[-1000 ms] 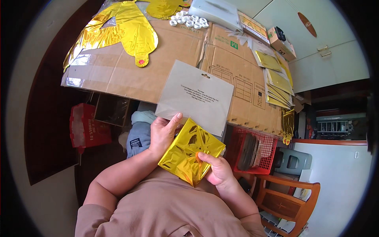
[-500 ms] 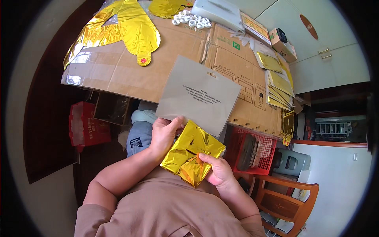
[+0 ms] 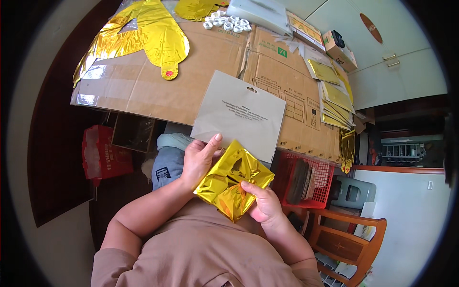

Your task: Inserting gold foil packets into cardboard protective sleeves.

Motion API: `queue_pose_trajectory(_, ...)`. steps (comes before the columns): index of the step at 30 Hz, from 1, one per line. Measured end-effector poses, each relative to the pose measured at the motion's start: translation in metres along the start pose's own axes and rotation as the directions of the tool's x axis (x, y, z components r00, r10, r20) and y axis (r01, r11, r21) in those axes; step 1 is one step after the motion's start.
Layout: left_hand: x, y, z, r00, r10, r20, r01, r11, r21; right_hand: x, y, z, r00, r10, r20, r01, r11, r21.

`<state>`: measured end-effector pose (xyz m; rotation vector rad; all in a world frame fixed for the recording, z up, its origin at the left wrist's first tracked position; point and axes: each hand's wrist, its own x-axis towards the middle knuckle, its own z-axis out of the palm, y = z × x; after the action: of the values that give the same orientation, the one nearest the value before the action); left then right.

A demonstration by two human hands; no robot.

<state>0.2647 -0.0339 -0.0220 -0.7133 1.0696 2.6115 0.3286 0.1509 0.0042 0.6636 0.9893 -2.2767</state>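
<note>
Gold foil [image 3: 224, 181] clamped in right fingers [image 3: 253, 189]; left fingers [image 3: 210, 147] clamped on bag [image 3: 240, 115] at near edge, presumably to steady it.

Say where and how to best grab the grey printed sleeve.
Probably pinch the grey printed sleeve at its far edge, beside the hang hole, coming from the far side: it's flat, that edge looks free, while the left hand and gold foil overlap its near end.
</note>
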Motion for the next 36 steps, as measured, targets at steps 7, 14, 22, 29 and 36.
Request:
queue_pose_trajectory(7,-0.002,-0.003,-0.004,0.993,0.082,0.09,-0.089,0.993,0.074,-0.002,-0.003,-0.001,0.999,-0.031,0.016,0.03,0.997,0.071)
queue_pose_trajectory(14,0.002,0.0,-0.002,0.999,0.048,0.019,-0.05,0.993,0.108,0.002,-0.005,0.004,1.0,0.004,0.001,-0.004,0.987,0.158)
queue_pose_trajectory(22,0.005,-0.004,-0.01,0.995,0.01,0.097,-0.01,1.0,-0.001,0.004,0.001,0.012,0.958,-0.241,-0.153,0.252,0.966,0.058)
queue_pose_trajectory(29,0.003,-0.02,-0.015,0.993,0.02,0.117,-0.037,0.989,0.146,0.008,0.0,0.012,0.924,-0.302,-0.233,0.331,0.939,0.095)
queue_pose_trajectory(36,0.001,-0.022,-0.011,0.988,0.026,0.153,-0.034,0.998,0.045,0.01,-0.004,0.011,0.884,-0.357,-0.303,0.384,0.923,0.031)
